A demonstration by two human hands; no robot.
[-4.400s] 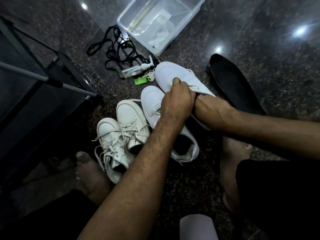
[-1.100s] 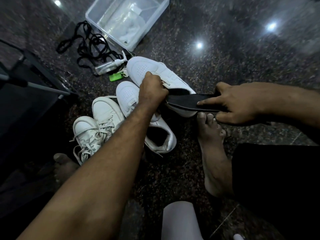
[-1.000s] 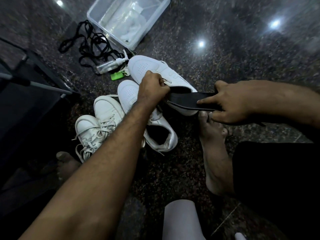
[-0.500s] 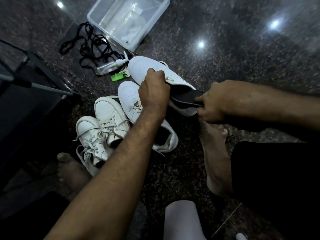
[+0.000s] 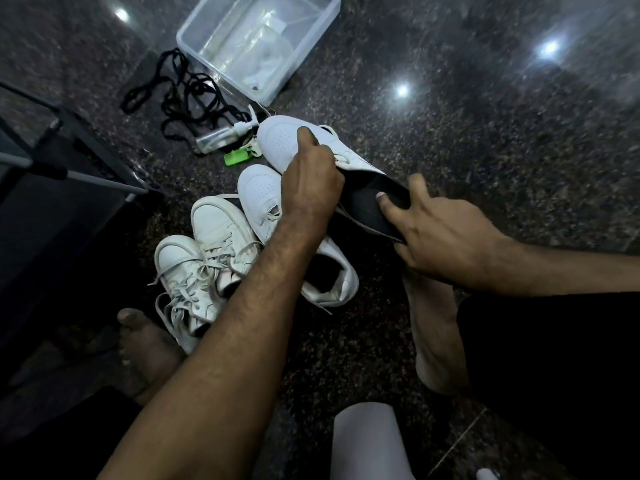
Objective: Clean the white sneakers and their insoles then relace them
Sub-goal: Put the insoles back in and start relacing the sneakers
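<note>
A pale rounded object [image 5: 367,441] is showing at the near edge, its nature unclear, and two bare feet are resting on the dark speckled floor [image 5: 485,140]. Four white sneakers are lying there: a laced pair [image 5: 204,268] at the left, a third sneaker [image 5: 266,199] beside it under the left forearm, and a fourth sneaker [image 5: 284,136] lifted just beyond. The left hand [image 5: 311,181] is curling its grip over the fourth sneaker's laces and tongue. The right hand [image 5: 446,233] is gripping one black insole [image 5: 367,206], thumb on top, its front end sitting inside that sneaker's opening. Farther off, one green tag [image 5: 235,156], one clear pump bottle [image 5: 221,135], a tangle of black laces [image 5: 180,98] and one clear plastic tub [image 5: 263,39] are lying. No brand or writing is reading clearly anywhere.
</note>
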